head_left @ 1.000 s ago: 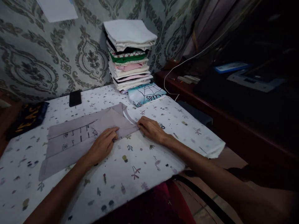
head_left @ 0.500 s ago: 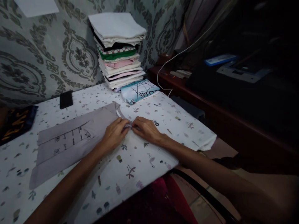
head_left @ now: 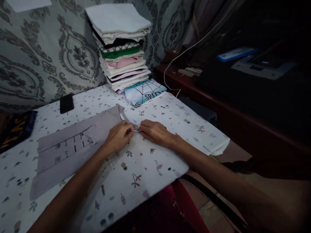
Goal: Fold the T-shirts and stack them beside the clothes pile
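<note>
Wall (head_left: pixel 54 42), grey, patterned with dark damask scrollwork, rising behind your work. Counter (head_left: pixel 145 152), rectangular, in a white covering printed with small plants and figures, spread before you. Furniture (head_left: pixel 243 129), dark red-brown, off to your right. Stack (head_left: pixel 121 61), tall, of folded cloth in white, black, green and pink, on the counter's far part near the wall. Garment (head_left: pixel 60 150), grey, folded long and narrow, with dark printed lettering; lying on the counter to your front left, its neckline end at your fingertips. Cloth (head_left: pixel 143 92), turquoise and white, folded, with a black web print and lettering, at the stack's foot. Cloth piece (head_left: pixel 18 129), dark with yellow lettering, at your far left. Right hand (head_left: pixel 155 132), its grip pinched on the grey garment's neckline edge. Left hand (head_left: pixel 119 136), just beside the right, its grip likewise grasping that edge; the exact finger contact is too small to tell. Slab (head_left: pixel 66 103), black, flat, phone-like, lying beyond your grey garment on the counter.
</note>
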Action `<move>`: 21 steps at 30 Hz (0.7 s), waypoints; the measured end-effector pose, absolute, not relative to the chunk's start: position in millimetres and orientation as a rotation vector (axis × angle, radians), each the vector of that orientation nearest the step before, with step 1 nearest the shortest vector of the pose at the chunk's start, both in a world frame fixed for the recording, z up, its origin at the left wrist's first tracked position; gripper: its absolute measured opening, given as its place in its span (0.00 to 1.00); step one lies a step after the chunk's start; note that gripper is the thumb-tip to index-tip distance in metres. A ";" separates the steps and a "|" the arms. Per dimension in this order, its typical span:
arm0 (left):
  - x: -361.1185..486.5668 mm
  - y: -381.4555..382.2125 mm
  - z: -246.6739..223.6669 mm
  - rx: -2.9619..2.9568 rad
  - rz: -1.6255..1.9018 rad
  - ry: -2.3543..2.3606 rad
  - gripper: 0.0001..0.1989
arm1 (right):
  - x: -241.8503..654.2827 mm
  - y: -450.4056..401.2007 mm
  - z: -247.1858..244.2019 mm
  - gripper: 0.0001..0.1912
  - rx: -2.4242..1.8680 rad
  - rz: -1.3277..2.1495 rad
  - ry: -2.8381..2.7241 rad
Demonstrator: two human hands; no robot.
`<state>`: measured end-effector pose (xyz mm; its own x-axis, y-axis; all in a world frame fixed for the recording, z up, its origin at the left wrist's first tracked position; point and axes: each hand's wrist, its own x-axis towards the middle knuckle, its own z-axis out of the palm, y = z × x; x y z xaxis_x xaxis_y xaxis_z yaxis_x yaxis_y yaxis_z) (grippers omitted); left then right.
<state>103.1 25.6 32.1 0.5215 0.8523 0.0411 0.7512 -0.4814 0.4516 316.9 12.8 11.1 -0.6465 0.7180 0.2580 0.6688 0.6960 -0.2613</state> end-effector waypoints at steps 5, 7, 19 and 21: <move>108.6 25.7 31.8 2.427 0.337 1.359 0.09 | 315.9 13.7 9.6 0.06 -1.181 0.301 -2.514; 110.8 24.9 32.4 2.432 0.332 1.371 0.10 | 315.7 13.4 10.0 0.06 -1.192 0.337 -2.489; 114.3 24.2 33.0 2.466 0.236 1.417 0.09 | 306.6 8.7 4.1 0.11 -1.075 0.331 -2.426; 112.9 25.7 34.4 2.470 0.211 1.398 0.08 | 306.3 10.3 1.5 0.10 -1.098 0.299 -2.432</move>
<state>112.9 25.7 34.4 0.5172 0.8557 -0.0175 0.8125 -0.4845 0.3244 306.3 10.3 1.5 -0.5803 0.7521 0.3125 0.6540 0.6590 -0.3715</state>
